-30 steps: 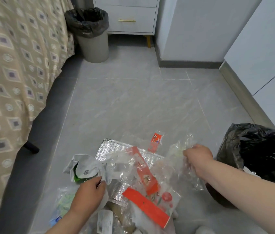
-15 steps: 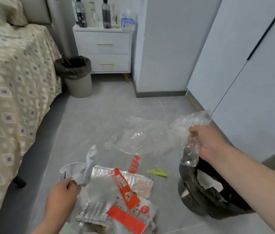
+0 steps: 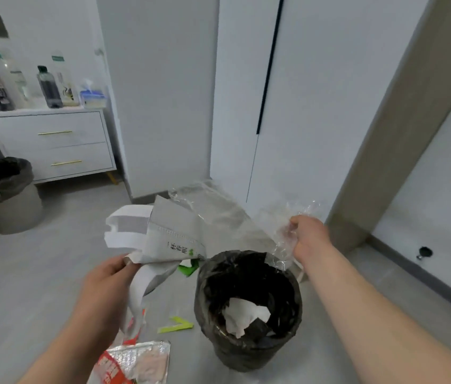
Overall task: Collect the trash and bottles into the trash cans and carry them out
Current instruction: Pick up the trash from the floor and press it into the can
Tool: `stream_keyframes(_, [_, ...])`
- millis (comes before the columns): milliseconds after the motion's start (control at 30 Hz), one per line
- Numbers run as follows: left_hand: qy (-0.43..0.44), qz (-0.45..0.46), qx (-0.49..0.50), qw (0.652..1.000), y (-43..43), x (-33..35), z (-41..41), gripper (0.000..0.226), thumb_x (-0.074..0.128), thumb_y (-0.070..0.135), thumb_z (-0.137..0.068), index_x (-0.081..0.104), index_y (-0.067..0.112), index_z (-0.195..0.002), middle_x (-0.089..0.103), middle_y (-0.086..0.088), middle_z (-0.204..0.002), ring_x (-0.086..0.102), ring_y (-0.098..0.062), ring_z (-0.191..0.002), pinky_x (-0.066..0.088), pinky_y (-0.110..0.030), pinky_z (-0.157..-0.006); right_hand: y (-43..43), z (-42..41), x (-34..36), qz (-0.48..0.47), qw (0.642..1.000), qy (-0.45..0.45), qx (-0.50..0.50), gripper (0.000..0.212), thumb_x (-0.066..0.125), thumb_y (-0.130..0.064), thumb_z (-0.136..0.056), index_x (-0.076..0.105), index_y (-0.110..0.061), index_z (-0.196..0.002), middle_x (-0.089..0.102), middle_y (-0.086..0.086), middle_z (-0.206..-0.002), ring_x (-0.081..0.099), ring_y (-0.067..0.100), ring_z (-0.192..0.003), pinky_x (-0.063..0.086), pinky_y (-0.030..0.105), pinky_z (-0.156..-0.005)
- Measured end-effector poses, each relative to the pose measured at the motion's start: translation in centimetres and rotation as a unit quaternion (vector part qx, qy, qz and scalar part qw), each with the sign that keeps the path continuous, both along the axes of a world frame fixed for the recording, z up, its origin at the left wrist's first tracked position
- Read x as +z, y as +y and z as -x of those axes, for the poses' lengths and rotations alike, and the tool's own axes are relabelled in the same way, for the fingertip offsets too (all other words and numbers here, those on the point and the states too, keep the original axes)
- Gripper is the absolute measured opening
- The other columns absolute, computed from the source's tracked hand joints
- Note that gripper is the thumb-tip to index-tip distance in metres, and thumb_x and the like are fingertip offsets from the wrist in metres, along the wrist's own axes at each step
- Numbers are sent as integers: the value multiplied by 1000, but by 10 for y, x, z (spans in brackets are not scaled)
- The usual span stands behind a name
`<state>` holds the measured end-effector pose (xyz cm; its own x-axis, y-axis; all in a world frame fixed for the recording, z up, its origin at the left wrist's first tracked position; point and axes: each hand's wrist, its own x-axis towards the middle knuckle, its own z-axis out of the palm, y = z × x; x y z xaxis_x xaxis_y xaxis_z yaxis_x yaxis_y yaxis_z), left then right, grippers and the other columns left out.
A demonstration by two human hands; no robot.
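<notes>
My left hand (image 3: 105, 281) grips a white paper bag (image 3: 169, 234) with green print, held up left of a black-lined trash can (image 3: 249, 309). My right hand (image 3: 306, 234) is shut on a crumpled clear plastic bag (image 3: 218, 214) that hangs just above the can's far rim. A white crumpled paper (image 3: 246, 314) lies inside the can. On the floor near my left arm lie a silver foil pouch with red wrappers (image 3: 135, 361) and a yellow-green scrap (image 3: 175, 325). Several bottles (image 3: 50, 87) stand on the white nightstand (image 3: 52, 145).
A second trash can (image 3: 5, 195) with a black liner stands at the far left by the nightstand. White wardrobe doors (image 3: 315, 106) rise behind the near can. A beige door frame (image 3: 379, 162) stands at the right. A tissue box (image 3: 92, 97) sits beside the bottles.
Both hands have lifted their trash off the floor pile and swung right toward the near can. My view has turned up and right, so the can now sits below my hands.
</notes>
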<state>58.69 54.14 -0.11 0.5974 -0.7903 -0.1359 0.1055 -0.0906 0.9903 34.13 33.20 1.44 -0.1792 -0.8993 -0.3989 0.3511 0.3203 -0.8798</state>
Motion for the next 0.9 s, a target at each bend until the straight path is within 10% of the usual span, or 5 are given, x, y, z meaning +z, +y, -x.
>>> stream_keyframes(167, [200, -10, -70, 977, -49, -25, 42, 20, 56, -1, -83, 69, -5, -99, 69, -29, -105, 67, -40, -97, 48, -51, -96, -29, 39, 18, 34, 985, -143, -90, 24, 47, 14, -81, 54, -5, -94, 48, 9, -66, 49, 19, -52, 48, 28, -53])
stream_keyframes(333, [337, -75, -119, 931, -79, -62, 87, 25, 49, -7, -85, 63, -13, -106, 70, -29, -101, 72, -37, -86, 61, -42, -63, -41, 32, 19, 63, 979, -167, -94, 34, 47, 15, -80, 57, -6, -105, 50, 9, -71, 45, 17, -51, 48, 28, -57])
stream_keyframes(467, [320, -144, -150, 924, -91, -89, 105, 27, 53, -15, -82, 64, -14, -107, 68, -31, -105, 68, -43, -96, 59, -49, -74, -40, 23, 7, 30, 986, -140, -80, 26, 48, 15, -77, 56, -2, -96, 48, 11, -67, 45, 18, -45, 45, 23, -48])
stream_keyframes(767, [-173, -154, -170, 958, -82, -118, 91, 12, 60, 27, -91, 71, 22, -94, 65, 4, -94, 62, -19, -100, 47, -35, -91, -41, 26, -8, 16, 994, -101, -40, 21, 51, 12, -83, 57, -1, -98, 49, 9, -64, 47, 18, -49, 45, 28, -53])
stream_keyframes(900, [-369, -235, -278, 855, -69, -151, 72, 104, 67, 54, -72, 15, 13, -153, 7, 0, -161, 5, -13, -148, 11, -27, -119, -40, 35, -20, 26, 998, -60, -1, 18, 56, 10, -83, 58, -4, -95, 52, 10, -72, 50, 19, -61, 53, 24, -50])
